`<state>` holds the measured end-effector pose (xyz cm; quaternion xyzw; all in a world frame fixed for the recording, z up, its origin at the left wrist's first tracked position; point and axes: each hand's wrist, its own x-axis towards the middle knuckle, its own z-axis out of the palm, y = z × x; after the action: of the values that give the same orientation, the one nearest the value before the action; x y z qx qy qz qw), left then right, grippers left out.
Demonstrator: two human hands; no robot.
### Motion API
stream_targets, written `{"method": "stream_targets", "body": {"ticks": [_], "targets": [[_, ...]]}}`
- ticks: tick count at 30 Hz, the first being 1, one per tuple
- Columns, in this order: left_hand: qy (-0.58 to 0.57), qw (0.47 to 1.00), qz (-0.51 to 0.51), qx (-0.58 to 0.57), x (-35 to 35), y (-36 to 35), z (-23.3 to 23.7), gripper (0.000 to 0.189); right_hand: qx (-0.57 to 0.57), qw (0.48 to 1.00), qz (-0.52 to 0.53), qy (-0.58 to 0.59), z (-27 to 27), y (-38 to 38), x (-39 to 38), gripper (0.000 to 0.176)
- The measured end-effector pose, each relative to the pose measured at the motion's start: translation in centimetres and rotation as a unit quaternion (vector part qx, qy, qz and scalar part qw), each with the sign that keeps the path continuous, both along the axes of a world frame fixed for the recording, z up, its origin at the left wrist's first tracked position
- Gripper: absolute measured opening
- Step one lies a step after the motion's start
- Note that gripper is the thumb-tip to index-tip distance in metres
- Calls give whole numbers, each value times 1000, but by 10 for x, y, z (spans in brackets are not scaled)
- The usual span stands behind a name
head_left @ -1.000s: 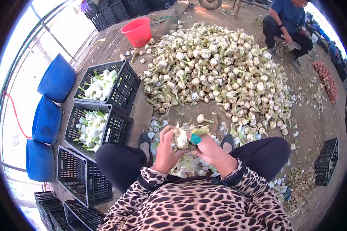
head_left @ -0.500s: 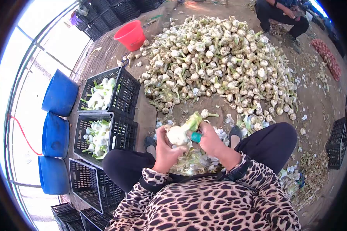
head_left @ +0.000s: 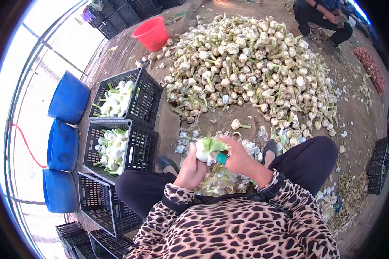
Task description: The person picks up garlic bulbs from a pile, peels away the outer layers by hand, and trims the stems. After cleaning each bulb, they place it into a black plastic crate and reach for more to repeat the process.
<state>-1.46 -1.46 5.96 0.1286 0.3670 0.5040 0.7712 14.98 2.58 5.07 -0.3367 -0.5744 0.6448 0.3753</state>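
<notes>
A garlic bulb (head_left: 201, 151) with pale green outer layers is between my hands, above my lap. My left hand (head_left: 191, 172) cups the bulb from the left, thumb up along its side. From the right, my right hand (head_left: 243, 163) pinches the green, leafy part; a green wrap (head_left: 221, 158) covers its thumb. My fingers hide part of the bulb. Beneath my hands lies a heap of stripped garlic skins (head_left: 222, 183). Just beyond them, a single garlic bulb with a short stalk (head_left: 236, 124) rests on the ground.
A large pile of untrimmed garlic (head_left: 250, 69) spreads ahead. On my left stand black crates (head_left: 148, 103), two holding white garlic, beside blue tubs (head_left: 69, 97). A red bucket (head_left: 152, 34) is farther off. Another person (head_left: 322, 19) crouches at the upper right near a red net sack (head_left: 370, 71).
The bulb has turned in my hands, and its green layers now face up between them. My right hand has closed in over the leafy part. The view has shifted slightly.
</notes>
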Motion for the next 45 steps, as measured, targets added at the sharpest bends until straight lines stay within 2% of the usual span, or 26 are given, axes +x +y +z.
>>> {"method": "stream_targets", "body": {"ticks": [2,3,6,7,8,10,12,13,14,15,16,17,20,22,23,25,27,30,34,36,39,42,45], "targets": [[23,1000,4,12,-2,-5,-10,45,-1,999,35,17,1,1,2,31],[-7,1000,11,20,-1,-6,-6,46,-33,998,50,30,2,4,6,30],[-44,997,10,55,0,-7,-1,48,-81,994,32,65,-10,9,12,28],[-54,996,16,70,-1,-8,0,49,-107,991,7,79,-12,11,15,26],[-82,994,14,66,-4,-9,-2,49,-163,975,-66,133,-13,14,18,25],[-139,989,14,57,-11,-11,-9,49,-269,911,-207,236,-8,26,24,23],[-127,991,24,44,-12,-15,-12,50,-297,880,-251,274,-13,48,46,21],[-122,991,27,42,-12,-19,-11,49,-290,876,-294,250,-15,56,53,24],[-116,992,29,40,-13,-20,-10,49,-152,954,-254,53,-18,55,56,26],[-80,995,54,24,-8,-18,0,45,-4,969,-197,-148,-13,53,57,28],[-64,996,63,22,-8,-16,-1,45,143,921,-126,-340,-11,48,57,31],[-49,996,72,20,-10,-13,-2,44,94,884,30,-457,-10,36,50,37],[-20,996,78,39,-9,-6,-3,45,160,849,110,-491,3,11,39,35],[-5,996,76,52,-9,-9,-4,47,188,937,-3,-294,22,8,26,31],[20,996,56,62,-11,-8,-10,44,196,960,-65,-189,28,6,19,29],[3,998,45,51,-5,-9,-3,44,222,953,-83,-189,32,-1,6,25],[-5,998,42,45,0,-8,-2,43,272,936,-109,-195,26,-4,0,19],[4,997,56,44,-1,-9,-8,41,348,897,-86,-258,16,-5,0,15],[50,995,68,45,-1,-11,-6,35,412,853,-94,-305,16,-8,-4,16],[50,997,43,26,-5,-13,-3,35,433,842,-97,-307,16,-5,-5,17],[37,999,16,6,-7,-14,-1,36,413,844,-101,-328,18,1,-1,17],[33,999,6,2,-8,-14,3,38,404,824,-140,-372,4,8,5,17],[52,998,-14,14,-8,-17,7,38,350,791,-135,-482,-12,17,16,18]]}}
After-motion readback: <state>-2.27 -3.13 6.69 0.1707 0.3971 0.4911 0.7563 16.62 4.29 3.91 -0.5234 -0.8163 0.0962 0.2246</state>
